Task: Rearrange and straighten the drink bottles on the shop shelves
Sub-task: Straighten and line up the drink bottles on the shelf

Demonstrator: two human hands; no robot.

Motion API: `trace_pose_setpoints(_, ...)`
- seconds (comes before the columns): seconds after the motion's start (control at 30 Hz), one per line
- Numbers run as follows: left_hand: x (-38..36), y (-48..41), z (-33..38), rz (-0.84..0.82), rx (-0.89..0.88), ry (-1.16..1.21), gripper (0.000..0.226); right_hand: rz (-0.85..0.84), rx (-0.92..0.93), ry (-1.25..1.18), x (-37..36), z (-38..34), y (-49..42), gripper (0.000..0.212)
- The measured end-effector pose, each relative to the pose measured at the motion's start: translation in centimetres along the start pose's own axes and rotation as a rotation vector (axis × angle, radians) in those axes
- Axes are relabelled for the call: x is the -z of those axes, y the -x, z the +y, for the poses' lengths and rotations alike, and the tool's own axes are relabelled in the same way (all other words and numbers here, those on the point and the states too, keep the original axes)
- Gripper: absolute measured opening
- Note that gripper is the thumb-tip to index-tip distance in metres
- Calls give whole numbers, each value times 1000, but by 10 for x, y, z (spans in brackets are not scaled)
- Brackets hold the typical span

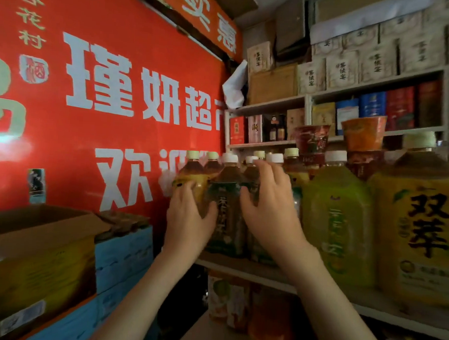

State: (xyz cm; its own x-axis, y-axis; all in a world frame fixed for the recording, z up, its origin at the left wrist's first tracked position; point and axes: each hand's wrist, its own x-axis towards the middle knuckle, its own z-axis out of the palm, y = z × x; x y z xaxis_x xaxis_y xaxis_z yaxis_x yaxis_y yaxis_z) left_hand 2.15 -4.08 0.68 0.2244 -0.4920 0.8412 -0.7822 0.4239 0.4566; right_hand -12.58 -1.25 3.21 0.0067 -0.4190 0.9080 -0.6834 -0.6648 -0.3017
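A dark-labelled tea bottle [226, 209] with a white cap stands at the front left end of the white shelf [382, 308]. My left hand [187, 217] reaches round its left side, fingers curled against the yellow-labelled bottle [191, 178] behind, thumb on the dark label. My right hand [265, 211] lies on the bottle's right side with fingers spread over the bottles behind it. Several more capped tea bottles crowd the row behind. Which bottle each hand actually holds is hard to tell.
To the right stand a green-labelled bottle [337, 222] and a large yellow-labelled bottle [420, 232]. Noodle cups [363, 133] sit behind them. Stacked cartons [39, 266] lie at the left below a red banner [105, 90]. More drinks [227, 302] fill the lower shelf.
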Motion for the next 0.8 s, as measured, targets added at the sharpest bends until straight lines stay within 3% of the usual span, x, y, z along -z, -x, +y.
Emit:
trace_pose_setpoints(0.1,3,-24,-26,22,-101,57,52,67,-43,116,-5,-5,-25,55)
trace_pose_setpoints(0.2,4,-39,-47,-1,-92,107,51,106,-166,213,-9,-3,-45,59)
trace_pose_setpoints(0.37,-4,-43,-51,-6,-172,148,42,-30,-425,187,-11,16,-63,42)
trace_pose_setpoints(0.57,-20,-42,-18,-80,-313,228,48,14,-403,285,-15,26,-61,30)
trace_pose_setpoints(0.8,-28,-77,10,-348,-76,240,49,-12,-416,297,-12,23,-59,40)
